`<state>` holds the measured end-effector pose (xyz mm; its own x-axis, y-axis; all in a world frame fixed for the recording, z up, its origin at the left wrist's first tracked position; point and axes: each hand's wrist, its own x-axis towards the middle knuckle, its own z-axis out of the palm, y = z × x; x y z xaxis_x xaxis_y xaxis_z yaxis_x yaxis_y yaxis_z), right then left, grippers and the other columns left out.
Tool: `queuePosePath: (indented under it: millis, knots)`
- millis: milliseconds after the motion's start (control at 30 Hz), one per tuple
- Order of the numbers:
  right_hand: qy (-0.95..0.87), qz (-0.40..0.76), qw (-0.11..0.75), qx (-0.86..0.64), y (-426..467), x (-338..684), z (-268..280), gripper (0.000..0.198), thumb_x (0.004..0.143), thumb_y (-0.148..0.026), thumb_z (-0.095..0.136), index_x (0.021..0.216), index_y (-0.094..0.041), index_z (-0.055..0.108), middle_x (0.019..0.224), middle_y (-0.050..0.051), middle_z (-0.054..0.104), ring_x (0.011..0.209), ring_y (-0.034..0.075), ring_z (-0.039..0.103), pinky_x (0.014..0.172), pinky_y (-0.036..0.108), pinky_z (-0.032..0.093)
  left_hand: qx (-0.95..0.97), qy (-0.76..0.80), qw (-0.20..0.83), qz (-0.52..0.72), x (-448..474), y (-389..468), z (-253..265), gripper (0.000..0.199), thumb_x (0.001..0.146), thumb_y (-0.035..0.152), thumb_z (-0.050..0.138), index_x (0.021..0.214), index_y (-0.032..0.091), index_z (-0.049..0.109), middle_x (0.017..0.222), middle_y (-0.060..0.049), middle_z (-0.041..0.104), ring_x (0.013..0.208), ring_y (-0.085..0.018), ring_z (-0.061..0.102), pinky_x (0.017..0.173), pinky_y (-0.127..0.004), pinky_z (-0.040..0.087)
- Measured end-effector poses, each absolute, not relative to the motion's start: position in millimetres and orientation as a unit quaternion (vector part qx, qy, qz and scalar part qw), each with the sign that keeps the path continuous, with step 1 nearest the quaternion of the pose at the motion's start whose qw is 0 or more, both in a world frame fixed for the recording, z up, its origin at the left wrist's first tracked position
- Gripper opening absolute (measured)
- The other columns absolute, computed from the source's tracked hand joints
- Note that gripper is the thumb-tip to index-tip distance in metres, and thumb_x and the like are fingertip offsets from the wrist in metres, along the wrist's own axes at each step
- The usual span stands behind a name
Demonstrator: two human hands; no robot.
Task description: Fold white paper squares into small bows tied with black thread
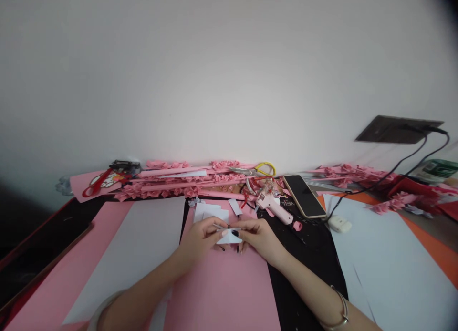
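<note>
Between my two hands is a small piece of white paper (229, 236), pinched near its upper edge and showing a crease. My left hand (201, 235) grips its left side, thumb in front and fingers behind. My right hand (260, 234) pinches the right side, its dark-nailed thumb on the paper's face. Both hands are above a large pink paper sheet (225, 293). Just beyond them lie several small white paper pieces (211, 212). The back of the held paper is hidden.
Pink paper flowers on stems (171, 185) line the wall, with yellow-handled scissors (265, 169) among them. A pink glue gun (275, 208) and a phone (305, 196) lie at right. White sheets flank me, left (132, 254) and right (390, 254). Cables run from a wall socket (397, 129).
</note>
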<state>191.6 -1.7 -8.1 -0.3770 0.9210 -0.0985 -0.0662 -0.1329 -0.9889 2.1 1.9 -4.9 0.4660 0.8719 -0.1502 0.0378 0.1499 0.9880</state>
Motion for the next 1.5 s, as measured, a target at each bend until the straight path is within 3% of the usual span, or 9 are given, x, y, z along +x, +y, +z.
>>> queuePosePath:
  millis: [400,867,1500]
  knots:
    - [-0.553,0.62,0.378,-0.408,-1.9,192.4,-7.3,0.023,0.072,-0.027,0.067,0.091,-0.014,0.071,0.06,0.002,0.065,0.045,0.01,0.057,0.047,0.022,0.049,0.567,0.41,0.639,0.319,2.3,1.0,-4.4,0.015,0.079,0.029,0.055,0.089,0.018,0.055,0.07,0.0,0.064,0.061,-0.016,0.067,0.061,-0.027,0.052]
    - [-0.572,0.565,0.391,-0.448,-4.4,189.5,-9.0,0.019,0.07,-0.025,0.067,0.085,-0.014,0.072,0.062,0.003,0.066,0.045,0.012,0.058,0.046,0.023,0.049,0.575,0.426,0.615,0.331,4.2,-1.0,-5.8,0.013,0.076,0.028,0.056,0.084,0.019,0.06,0.076,-0.001,0.067,0.067,-0.019,0.067,0.065,-0.03,0.052]
    - [-0.534,0.617,0.397,-0.421,-3.2,190.2,-3.9,0.024,0.071,-0.028,0.067,0.089,-0.014,0.071,0.058,0.002,0.065,0.046,0.014,0.061,0.048,0.025,0.051,0.558,0.418,0.634,0.334,2.7,0.6,-3.7,0.013,0.076,0.027,0.057,0.086,0.018,0.061,0.082,-0.003,0.067,0.068,-0.018,0.067,0.067,-0.031,0.051]
